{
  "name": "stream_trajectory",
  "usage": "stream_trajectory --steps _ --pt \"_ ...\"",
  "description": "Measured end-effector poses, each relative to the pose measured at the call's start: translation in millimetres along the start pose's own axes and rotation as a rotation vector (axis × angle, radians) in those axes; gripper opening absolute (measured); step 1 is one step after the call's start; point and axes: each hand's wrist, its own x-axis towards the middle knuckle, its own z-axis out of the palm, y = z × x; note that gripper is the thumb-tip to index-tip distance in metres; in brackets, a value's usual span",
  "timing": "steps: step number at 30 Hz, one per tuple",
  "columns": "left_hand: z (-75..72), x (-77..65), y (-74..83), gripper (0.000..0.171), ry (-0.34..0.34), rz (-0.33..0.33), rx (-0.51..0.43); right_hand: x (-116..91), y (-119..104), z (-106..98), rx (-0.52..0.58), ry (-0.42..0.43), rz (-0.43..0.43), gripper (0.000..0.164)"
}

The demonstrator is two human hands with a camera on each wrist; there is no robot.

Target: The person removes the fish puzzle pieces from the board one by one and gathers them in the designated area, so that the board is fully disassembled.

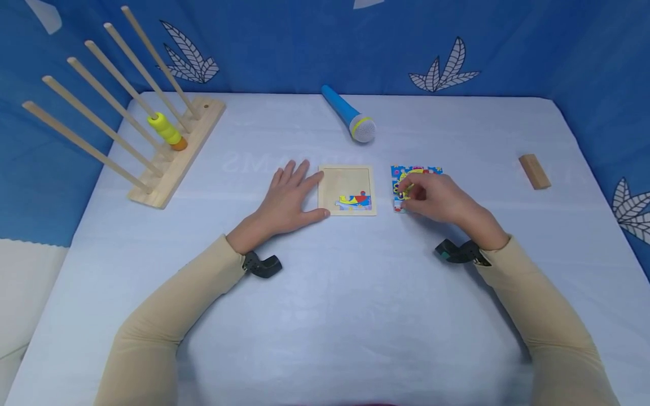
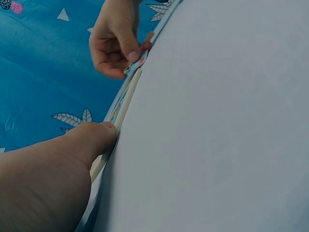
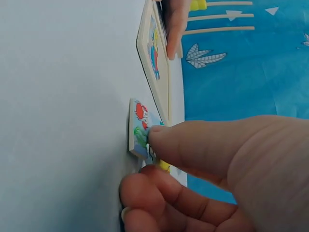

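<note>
A square wooden puzzle tray [image 1: 345,169] lies mid-table, its lower right corner filled with colourful pieces [image 1: 355,202]. Flat and spread, my left hand [image 1: 286,206] lies along the tray's left side, thumb and forefinger touching the rim. To the right of the tray is a bright cartoon puzzle picture [image 1: 434,170], partly hidden beneath my right hand [image 1: 431,197]. The right thumb and curled fingers pinch a puzzle piece at the picture's left side; the fingers cover most of it. A red crab [image 3: 141,111] shows on the picture in the right wrist view.
At the back left stands a wooden peg rack [image 1: 172,169] with tall rods and several yellow beads [image 1: 165,128]. Behind the tray lies a blue toy microphone [image 1: 350,113]. A wooden block [image 1: 535,171] sits far right. Blue patterned cloth [image 1: 315,51] rises behind the table.
</note>
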Motion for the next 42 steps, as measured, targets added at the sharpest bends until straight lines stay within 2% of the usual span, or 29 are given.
stream_trajectory --steps 11,31,42 --pt "-0.7 -0.3 0.5 0.087 -0.003 -0.004 0.005 0.4 -1.9 2.0 -0.008 0.003 0.032 0.027" --pt "-1.6 -0.2 -0.4 0.087 0.000 0.001 0.000 0.8 -2.4 5.4 -0.049 0.043 -0.003 0.019" --pt "-1.0 0.4 -1.4 0.086 0.007 0.008 -0.008 0.8 -2.4 5.2 -0.068 0.042 0.006 0.015"
